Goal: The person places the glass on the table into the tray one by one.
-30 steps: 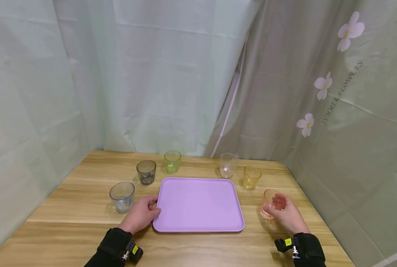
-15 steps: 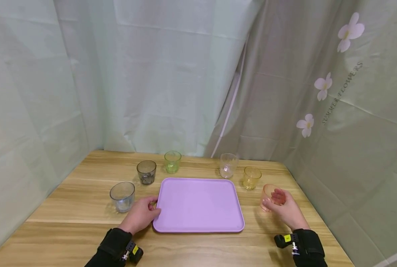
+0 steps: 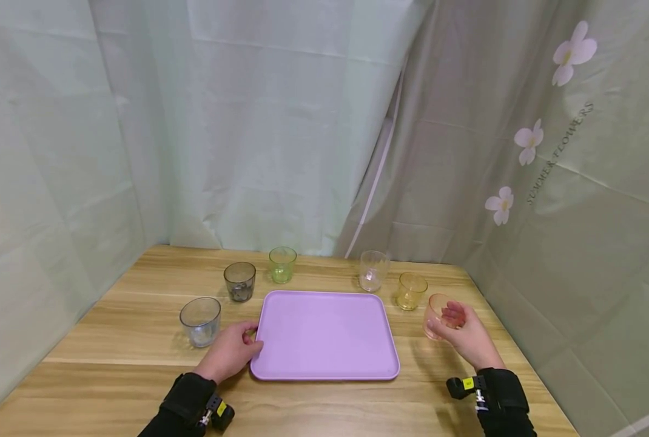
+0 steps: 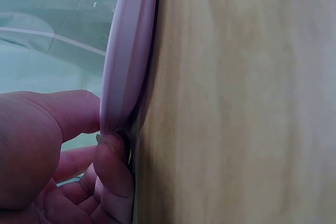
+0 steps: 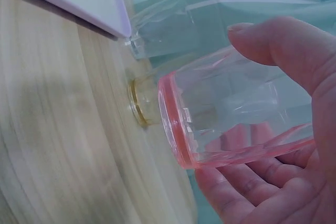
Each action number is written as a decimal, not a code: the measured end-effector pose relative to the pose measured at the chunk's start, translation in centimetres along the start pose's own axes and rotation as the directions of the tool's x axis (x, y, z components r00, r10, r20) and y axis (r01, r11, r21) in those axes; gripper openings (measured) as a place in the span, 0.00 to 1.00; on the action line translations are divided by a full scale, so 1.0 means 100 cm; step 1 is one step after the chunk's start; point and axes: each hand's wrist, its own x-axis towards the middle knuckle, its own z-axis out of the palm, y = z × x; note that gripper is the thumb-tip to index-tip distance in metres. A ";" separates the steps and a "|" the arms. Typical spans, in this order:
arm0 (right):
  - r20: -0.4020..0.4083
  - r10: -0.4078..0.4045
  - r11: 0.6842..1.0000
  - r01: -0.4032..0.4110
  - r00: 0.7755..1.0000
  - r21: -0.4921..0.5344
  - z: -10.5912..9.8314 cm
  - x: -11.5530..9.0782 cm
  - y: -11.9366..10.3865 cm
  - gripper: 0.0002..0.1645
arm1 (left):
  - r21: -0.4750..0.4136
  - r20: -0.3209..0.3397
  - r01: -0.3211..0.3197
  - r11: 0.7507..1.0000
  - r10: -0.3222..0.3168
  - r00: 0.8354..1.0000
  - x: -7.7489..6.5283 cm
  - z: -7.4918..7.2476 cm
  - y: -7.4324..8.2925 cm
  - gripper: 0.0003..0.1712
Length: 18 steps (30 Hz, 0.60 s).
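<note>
My right hand (image 3: 469,340) holds a pink glass (image 3: 433,315) near the table's right side. In the right wrist view the thumb lies along one side of the pink glass (image 5: 236,108) and the fingers along the other, with its base raised off the wood. At its left edge, a flat purple tray (image 3: 324,337) is pinched by my left hand (image 3: 228,352). The left wrist view shows thumb and fingertip meeting at the rim of the tray (image 4: 126,51), which lies low over the tabletop.
Left of the tray stand a clear glass (image 3: 200,321), a grey glass (image 3: 239,282) and a green glass (image 3: 282,265). Behind and right of it are another clear glass (image 3: 373,271) and a yellow glass (image 3: 411,291). Curtains (image 3: 281,121) enclose the wooden table (image 3: 111,352).
The pink glass has risen from the table and shifted slightly away from me in my right hand. My left hand and the tray have stayed put.
</note>
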 end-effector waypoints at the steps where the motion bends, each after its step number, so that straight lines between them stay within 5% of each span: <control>1: -0.001 0.000 1.000 0.000 1.000 -0.001 0.000 0.000 -0.001 0.60 | 0.001 0.001 0.000 1.000 0.000 1.000 0.000 0.000 0.000 0.30; 18: 0.001 -0.021 1.000 0.021 1.000 0.008 0.001 0.003 -0.010 0.62 | -0.010 0.013 0.013 1.000 -0.012 1.000 0.000 0.000 0.001 0.30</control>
